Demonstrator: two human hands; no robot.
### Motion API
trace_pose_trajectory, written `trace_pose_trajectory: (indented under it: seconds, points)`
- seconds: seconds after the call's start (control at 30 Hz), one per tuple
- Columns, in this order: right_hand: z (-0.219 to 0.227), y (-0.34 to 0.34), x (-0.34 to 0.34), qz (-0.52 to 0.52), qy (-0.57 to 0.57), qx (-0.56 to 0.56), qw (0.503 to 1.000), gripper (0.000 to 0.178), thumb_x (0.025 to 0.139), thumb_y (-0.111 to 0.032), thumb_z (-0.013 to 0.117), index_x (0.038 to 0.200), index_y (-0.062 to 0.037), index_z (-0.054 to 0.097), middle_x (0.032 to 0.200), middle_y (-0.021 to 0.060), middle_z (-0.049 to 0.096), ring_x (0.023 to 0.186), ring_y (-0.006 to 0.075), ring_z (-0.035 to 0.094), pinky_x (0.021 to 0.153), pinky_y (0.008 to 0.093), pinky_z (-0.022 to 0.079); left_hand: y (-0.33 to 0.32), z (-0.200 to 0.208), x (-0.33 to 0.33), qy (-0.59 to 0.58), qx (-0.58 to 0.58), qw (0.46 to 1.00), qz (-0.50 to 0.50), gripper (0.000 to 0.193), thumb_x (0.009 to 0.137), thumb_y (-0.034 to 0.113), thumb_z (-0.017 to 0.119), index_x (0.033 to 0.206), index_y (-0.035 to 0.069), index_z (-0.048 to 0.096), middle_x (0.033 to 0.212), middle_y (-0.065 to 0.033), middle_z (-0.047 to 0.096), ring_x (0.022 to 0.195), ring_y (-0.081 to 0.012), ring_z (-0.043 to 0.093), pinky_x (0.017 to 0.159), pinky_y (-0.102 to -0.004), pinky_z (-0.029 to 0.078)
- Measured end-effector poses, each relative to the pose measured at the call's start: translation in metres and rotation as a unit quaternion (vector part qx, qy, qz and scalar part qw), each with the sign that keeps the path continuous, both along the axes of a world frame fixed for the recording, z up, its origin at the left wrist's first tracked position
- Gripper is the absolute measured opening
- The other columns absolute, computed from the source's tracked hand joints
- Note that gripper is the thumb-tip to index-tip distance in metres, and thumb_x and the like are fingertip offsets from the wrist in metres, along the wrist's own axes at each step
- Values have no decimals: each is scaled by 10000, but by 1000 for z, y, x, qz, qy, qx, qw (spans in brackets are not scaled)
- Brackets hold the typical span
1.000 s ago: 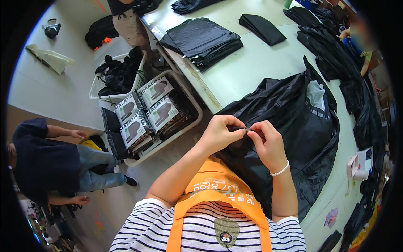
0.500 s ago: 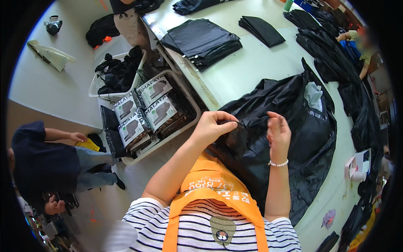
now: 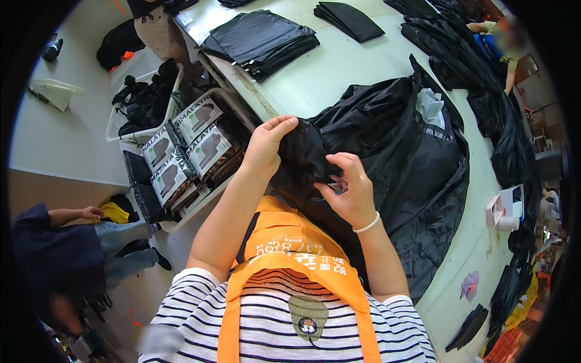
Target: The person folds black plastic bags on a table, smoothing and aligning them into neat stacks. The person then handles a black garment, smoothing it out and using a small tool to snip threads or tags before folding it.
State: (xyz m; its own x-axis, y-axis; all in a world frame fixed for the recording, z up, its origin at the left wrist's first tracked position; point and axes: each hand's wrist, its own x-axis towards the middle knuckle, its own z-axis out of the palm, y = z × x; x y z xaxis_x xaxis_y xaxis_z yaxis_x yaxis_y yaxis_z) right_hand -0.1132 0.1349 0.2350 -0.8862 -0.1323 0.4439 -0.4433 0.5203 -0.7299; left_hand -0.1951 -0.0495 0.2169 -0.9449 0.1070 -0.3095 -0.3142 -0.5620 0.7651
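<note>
A large black sheet of thin, shiny cloth [image 3: 399, 175] lies in loose folds over the near part of the table and hangs toward my apron. My left hand [image 3: 269, 142] is closed, its thumb and forefinger pinching the upper left edge of this cloth and lifting it. Just to the right, my right hand [image 3: 348, 187] curves over the cloth, its thumb and forefinger apart. The thumb tip touches the cloth beside the pinched part; what lies under the other fingers is partly hidden. A pale grey patch [image 3: 431, 109] shows on the cloth's far right part.
Folded black piles [image 3: 260, 42] lie at the table's far side. Left of the table stand a basket of packed bags [image 3: 206, 148] and a white basket of black bundles [image 3: 145, 100]. A pink-and-white holder [image 3: 505, 209] sits at the right. Other people stand left, far left and far right.
My left hand has drawn the cloth's edge up and left. My right hand has come down and left from a raised position to the cloth. The whole view has shifted slightly.
</note>
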Motion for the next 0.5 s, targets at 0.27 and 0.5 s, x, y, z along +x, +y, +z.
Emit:
trace_pose_trajectory:
  seconds: [0.27, 0.5]
  points:
    - [-11, 3, 2, -50, -167, -291, 941, 119, 833, 26, 660, 943, 6, 623, 808, -36, 614, 664, -6, 496, 572, 153, 392, 6, 3, 56, 529, -489, 687, 96, 556, 605, 223, 862, 1040, 55, 558, 1015, -107, 564, 907, -245, 561, 799, -335, 464]
    - [-15, 20, 7, -34, -173, -310, 934, 124, 839, 3, 667, 952, 4, 616, 804, -34, 607, 671, 2, 497, 607, 147, 398, 12, -4, 64, 387, -418, 821, 48, 174, 719, -25, 727, 854, 6, 621, 860, -91, 627, 765, -219, 623, 674, -290, 502]
